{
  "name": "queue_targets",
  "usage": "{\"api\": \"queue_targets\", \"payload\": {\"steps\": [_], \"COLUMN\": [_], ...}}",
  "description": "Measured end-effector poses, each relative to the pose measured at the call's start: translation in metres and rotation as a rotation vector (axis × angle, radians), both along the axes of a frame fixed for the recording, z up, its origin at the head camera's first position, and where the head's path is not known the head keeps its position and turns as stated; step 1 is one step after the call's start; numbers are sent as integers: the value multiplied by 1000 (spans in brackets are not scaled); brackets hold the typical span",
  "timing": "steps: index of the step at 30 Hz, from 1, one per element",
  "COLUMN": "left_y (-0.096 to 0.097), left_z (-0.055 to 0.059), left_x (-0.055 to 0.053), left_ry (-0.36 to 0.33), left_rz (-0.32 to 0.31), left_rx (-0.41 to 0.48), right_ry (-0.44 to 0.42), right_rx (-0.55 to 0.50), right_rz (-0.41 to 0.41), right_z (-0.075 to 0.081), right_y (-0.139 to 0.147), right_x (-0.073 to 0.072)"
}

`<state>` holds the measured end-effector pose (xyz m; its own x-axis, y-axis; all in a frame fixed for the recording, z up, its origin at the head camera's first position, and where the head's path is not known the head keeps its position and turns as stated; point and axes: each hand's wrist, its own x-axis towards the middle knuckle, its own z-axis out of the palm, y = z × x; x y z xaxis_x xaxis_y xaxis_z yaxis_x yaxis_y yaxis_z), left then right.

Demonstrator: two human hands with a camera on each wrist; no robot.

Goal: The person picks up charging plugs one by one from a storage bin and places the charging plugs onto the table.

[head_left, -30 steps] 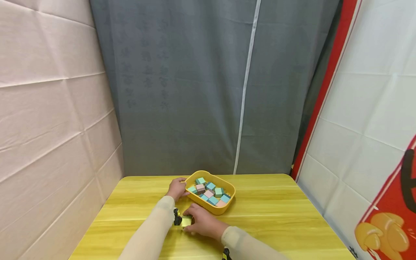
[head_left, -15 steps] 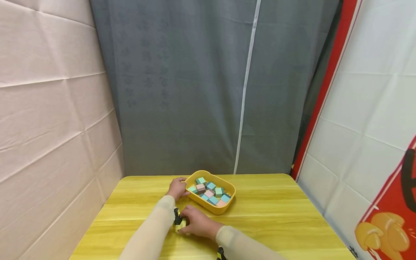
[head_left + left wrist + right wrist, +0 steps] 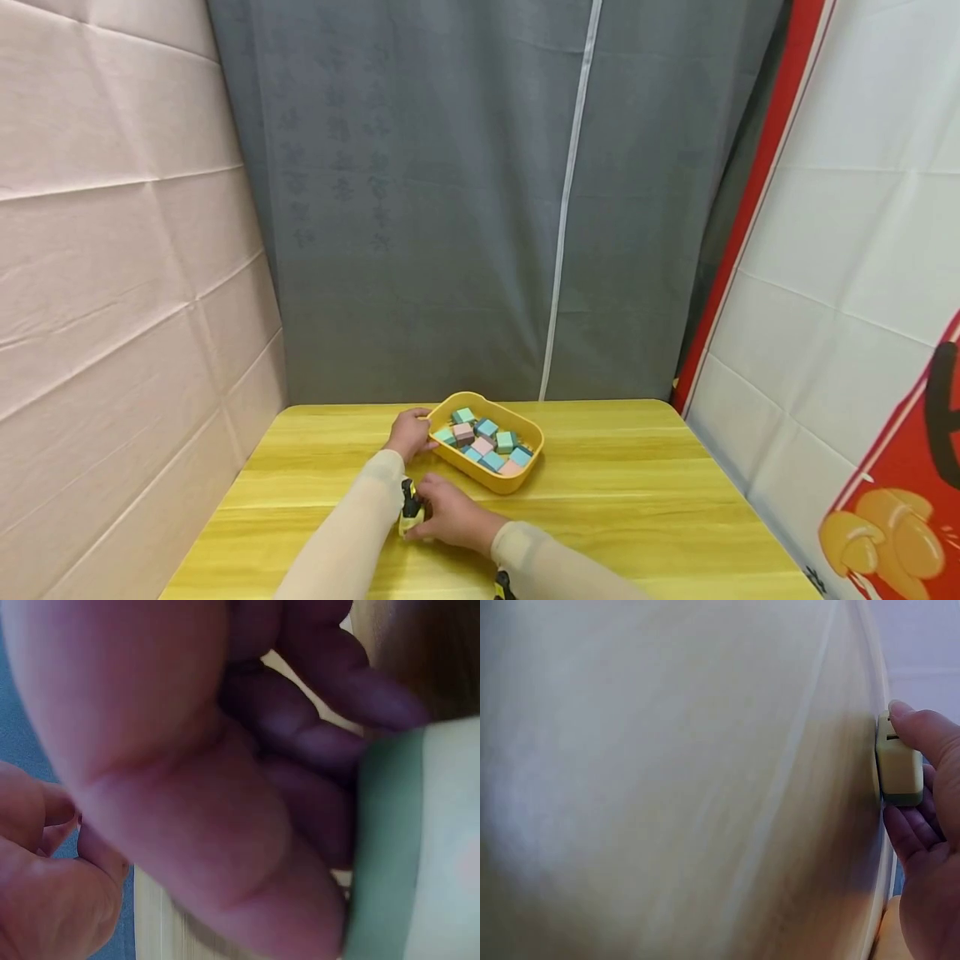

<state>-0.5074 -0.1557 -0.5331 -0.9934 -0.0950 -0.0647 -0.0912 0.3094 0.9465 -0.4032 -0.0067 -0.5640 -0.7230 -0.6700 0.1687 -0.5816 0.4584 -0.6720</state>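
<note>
My left hand [image 3: 409,435] grips the left end of a yellow plastic basket [image 3: 467,475] holding several small two-tone blocks [image 3: 504,442] in mint, blue and pink. Just in front of the basket, my right hand [image 3: 453,515] pinches a small pale yellow block with a green base [image 3: 408,525]. In the right wrist view, thumb and fingers hold this block [image 3: 900,771], which has small dark slots on one face. The left wrist view has large near fingers against the block's green side [image 3: 388,847]; part of a hand [image 3: 60,877] shows farther off.
The yellow wood-grain table [image 3: 622,492] extends to the right of the basket. A grey curtain [image 3: 420,208] hangs behind it, with white cloth at both sides. A black wrist camera [image 3: 410,500] on my left sleeve is close to the right hand.
My right hand has shifted a little left and toward me with the block, most of it in the first half second. The left hand and the basket stay where they were.
</note>
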Motion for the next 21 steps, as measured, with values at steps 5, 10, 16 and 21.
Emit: {"api": "queue_targets", "payload": {"steps": [5,10,16,21], "left_y": [1,1,-1,-3], "left_z": [-2,-2,-5,-5], "left_x": [-2,-2,-2,-3], "left_ry": [0,-2,-3,12], "left_rz": [11,11,-3,-11], "left_rx": [15,14,6,5], "right_ry": [24,49,33,70], "right_rx": [1,3,19,48], "right_rz": [-4,-2,-17,-32], "right_z": [-1,-4,-5,2], "right_y": [0,0,7,22], "right_x": [1,1,3,4]}}
